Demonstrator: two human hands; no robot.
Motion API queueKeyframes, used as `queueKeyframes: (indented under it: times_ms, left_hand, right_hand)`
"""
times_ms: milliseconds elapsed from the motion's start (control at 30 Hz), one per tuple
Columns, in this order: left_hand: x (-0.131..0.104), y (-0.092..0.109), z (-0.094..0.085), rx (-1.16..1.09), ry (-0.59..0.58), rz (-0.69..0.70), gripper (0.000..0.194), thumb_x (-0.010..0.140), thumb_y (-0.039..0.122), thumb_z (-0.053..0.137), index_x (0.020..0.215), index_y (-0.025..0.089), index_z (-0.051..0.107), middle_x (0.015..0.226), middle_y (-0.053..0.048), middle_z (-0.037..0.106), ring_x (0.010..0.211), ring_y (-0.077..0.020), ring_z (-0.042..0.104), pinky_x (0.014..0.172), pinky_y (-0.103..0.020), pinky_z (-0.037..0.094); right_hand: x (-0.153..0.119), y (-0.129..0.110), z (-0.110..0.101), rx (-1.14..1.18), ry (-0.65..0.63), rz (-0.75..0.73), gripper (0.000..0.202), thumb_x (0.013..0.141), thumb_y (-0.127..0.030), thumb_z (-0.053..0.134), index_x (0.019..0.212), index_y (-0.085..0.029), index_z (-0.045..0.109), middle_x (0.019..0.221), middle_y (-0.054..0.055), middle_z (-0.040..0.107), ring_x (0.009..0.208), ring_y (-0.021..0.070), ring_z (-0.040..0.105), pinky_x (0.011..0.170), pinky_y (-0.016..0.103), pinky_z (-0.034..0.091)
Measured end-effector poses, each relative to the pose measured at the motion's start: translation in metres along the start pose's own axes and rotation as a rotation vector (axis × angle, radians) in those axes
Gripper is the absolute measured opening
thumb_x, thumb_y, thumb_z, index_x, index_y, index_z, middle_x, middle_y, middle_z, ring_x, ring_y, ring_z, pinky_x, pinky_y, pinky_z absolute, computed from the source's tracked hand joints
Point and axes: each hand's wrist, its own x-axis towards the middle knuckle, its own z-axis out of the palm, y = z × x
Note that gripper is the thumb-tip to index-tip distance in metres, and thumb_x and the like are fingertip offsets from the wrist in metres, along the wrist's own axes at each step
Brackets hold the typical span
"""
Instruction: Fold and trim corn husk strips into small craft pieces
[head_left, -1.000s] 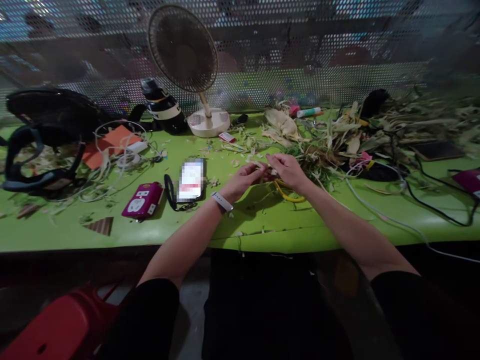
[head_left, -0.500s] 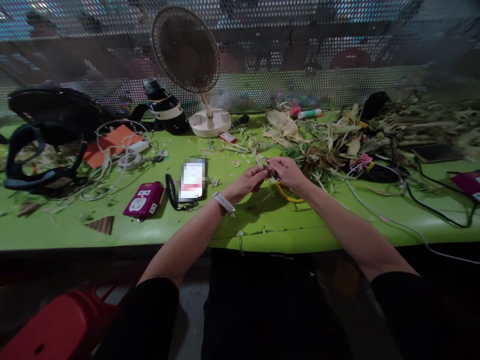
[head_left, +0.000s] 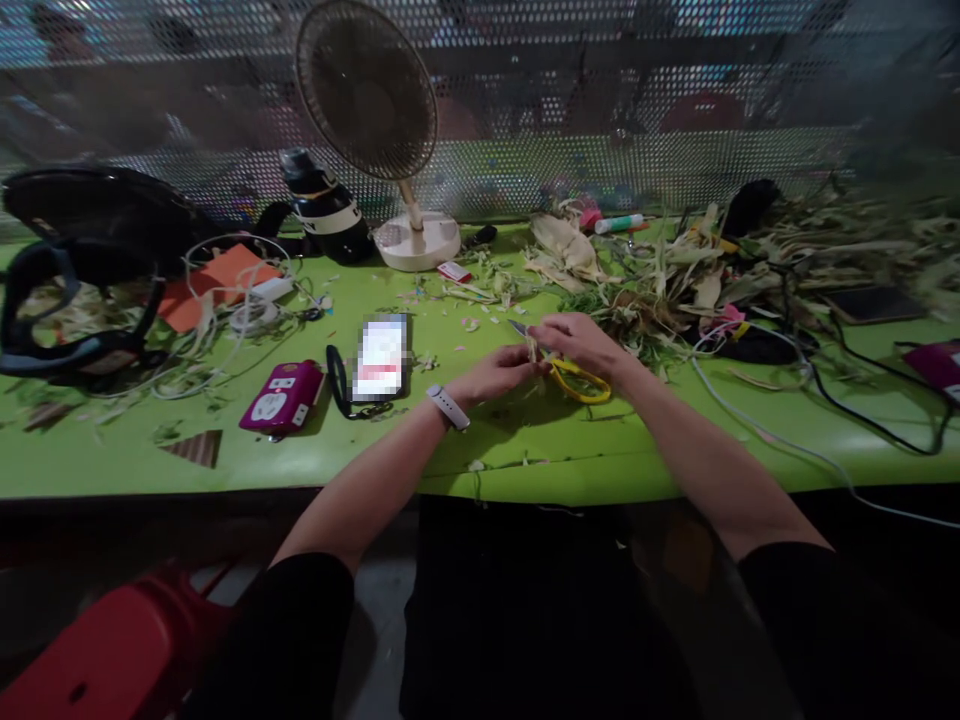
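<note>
Over the green table (head_left: 480,440), my two hands meet at the middle. My right hand (head_left: 574,338) is closed round the middle of a pair of scissors, whose yellow handles (head_left: 581,382) hang out below the palm. A grey blade tip (head_left: 517,327) pokes out past the fingers to the upper left. My left hand (head_left: 504,372), with a pale band on its wrist, pinches a small pale strip of husk (head_left: 532,346). The strip lies close against the right fingers, which partly hide it. Green and brown plant scraps (head_left: 637,315) lie just behind the right hand.
A phone (head_left: 380,358) and a purple box (head_left: 283,398) lie left of my hands. Behind stand a fan (head_left: 416,242) and a black bottle (head_left: 330,215). Dry husks (head_left: 566,248) and cables (head_left: 757,420) spread to the right. A red stool (head_left: 112,650) is below left.
The right hand has shifted slightly; more of the yellow handles and a blade tip now show. The left hand has turned a little, still pinching the pale strip.
</note>
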Motion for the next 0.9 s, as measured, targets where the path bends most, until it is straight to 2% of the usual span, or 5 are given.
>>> queueKeyframes:
  times_ms: [100,300,533,767,900]
  left_hand:
    - [0.003,-0.001,0.000,0.032,-0.014,0.050,0.028,0.075,0.037,0.074,0.075,0.012,0.062,0.066,0.003,0.054,0.060,-0.0061,0.043,0.056,-0.021,0.033]
    - [-0.002,0.003,-0.005,-0.098,0.119,0.071,0.033,0.075,0.044,0.074,0.085,0.015,0.063,0.058,0.006,0.050,0.045,-0.0036,0.040,0.044,-0.019,0.032]
    - [-0.003,0.005,-0.004,-0.064,0.043,0.024,0.026,0.075,0.035,0.076,0.084,0.013,0.067,0.053,0.005,0.054,0.042,-0.0038,0.044,0.044,-0.018,0.038]
    - [-0.005,0.005,-0.009,-0.106,0.004,0.078,0.029,0.081,0.041,0.069,0.079,0.013,0.064,0.049,0.006,0.049,0.041,-0.0054,0.047,0.044,-0.018,0.039]
    - [-0.006,0.006,-0.011,-0.102,-0.044,0.063,0.028,0.079,0.040,0.071,0.075,0.013,0.065,0.049,0.005,0.050,0.043,-0.0057,0.049,0.046,-0.018,0.040]
  right_hand:
    - [0.002,0.002,0.006,-0.051,-0.086,-0.027,0.044,0.084,-0.054,0.056,0.060,-0.018,0.049,0.054,-0.004,0.043,0.055,0.0096,0.038,0.056,0.026,0.028]
    - [0.010,0.013,0.010,0.091,0.156,-0.021,0.045,0.086,-0.050,0.052,0.054,-0.020,0.044,0.051,-0.004,0.040,0.051,0.0088,0.035,0.052,0.026,0.027]
    - [0.003,0.007,0.006,0.004,-0.009,0.013,0.046,0.078,-0.053,0.065,0.053,-0.019,0.045,0.051,-0.005,0.040,0.052,0.0077,0.033,0.051,0.025,0.023]
    - [0.004,0.005,0.012,0.158,-0.002,-0.046,0.038,0.080,-0.050,0.058,0.062,-0.017,0.056,0.056,-0.002,0.050,0.054,0.0090,0.041,0.054,0.025,0.031]
    - [0.003,0.003,0.014,0.154,0.027,-0.059,0.043,0.081,-0.054,0.059,0.059,-0.018,0.051,0.051,-0.004,0.045,0.051,0.0085,0.037,0.050,0.025,0.028]
